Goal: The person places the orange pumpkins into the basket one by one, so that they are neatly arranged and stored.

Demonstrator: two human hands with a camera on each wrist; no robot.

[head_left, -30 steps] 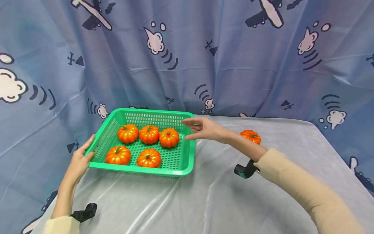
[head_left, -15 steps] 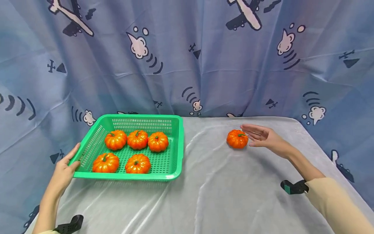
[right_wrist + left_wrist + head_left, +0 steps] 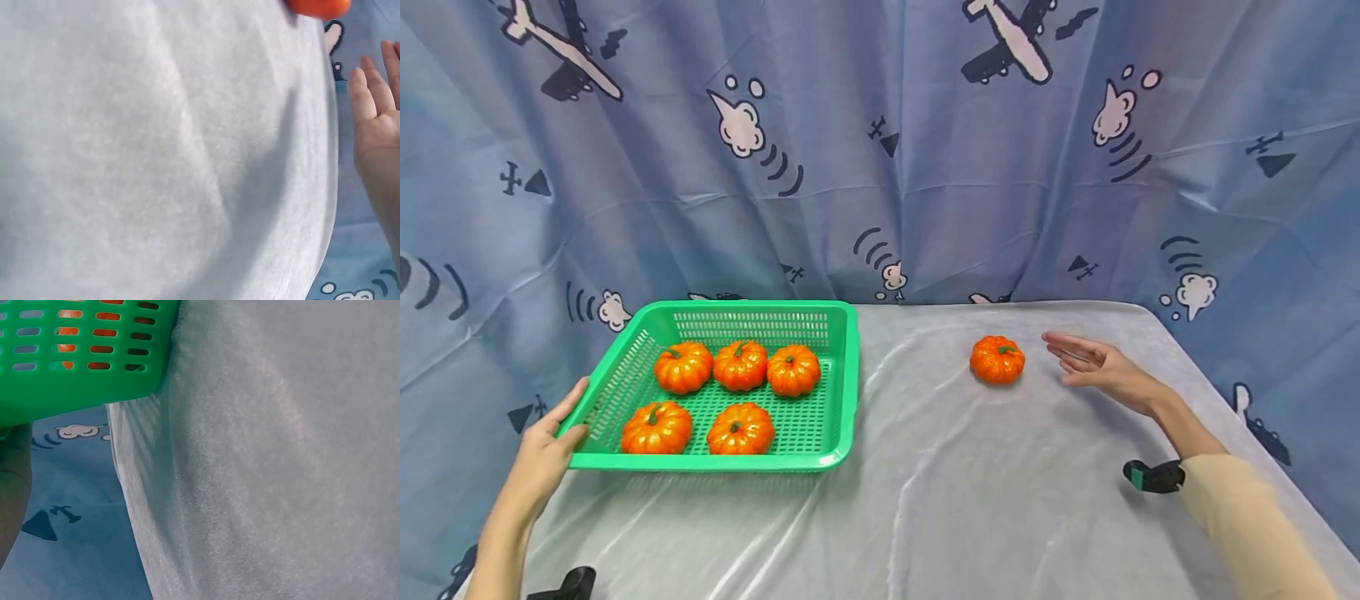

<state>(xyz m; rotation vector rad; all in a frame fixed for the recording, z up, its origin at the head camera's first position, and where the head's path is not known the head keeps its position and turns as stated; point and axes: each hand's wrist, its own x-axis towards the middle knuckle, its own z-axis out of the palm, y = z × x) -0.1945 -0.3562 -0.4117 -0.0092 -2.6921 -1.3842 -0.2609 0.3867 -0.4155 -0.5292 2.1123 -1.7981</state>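
Note:
A green slotted plastic basket (image 3: 715,462) stands on the left of the cloth-covered table, with several small orange pumpkins (image 3: 741,429) in it. My left hand (image 3: 540,450) grips the basket's left rim near its front corner, thumb on the near side. In the left wrist view only a bit of this hand (image 3: 12,487) shows, under the basket wall (image 3: 75,387). One more orange pumpkin (image 3: 997,360) lies on the table to the right. Just right of it, apart from it, my right hand (image 3: 1105,371) hovers with fingers extended and nothing held. The right wrist view shows that palm (image 3: 378,134) and the pumpkin's edge (image 3: 320,6).
A whitish cloth (image 3: 970,500) with creases covers the table. Behind it and at both sides hangs a blue curtain (image 3: 820,225) printed with planes and clouds. Each wrist wears a black camera, such as the right wrist camera (image 3: 1153,477).
My right hand has moved from the basket's right rim across to the right of the lone pumpkin. The head view has turned slightly right; my left hand has stayed on the basket.

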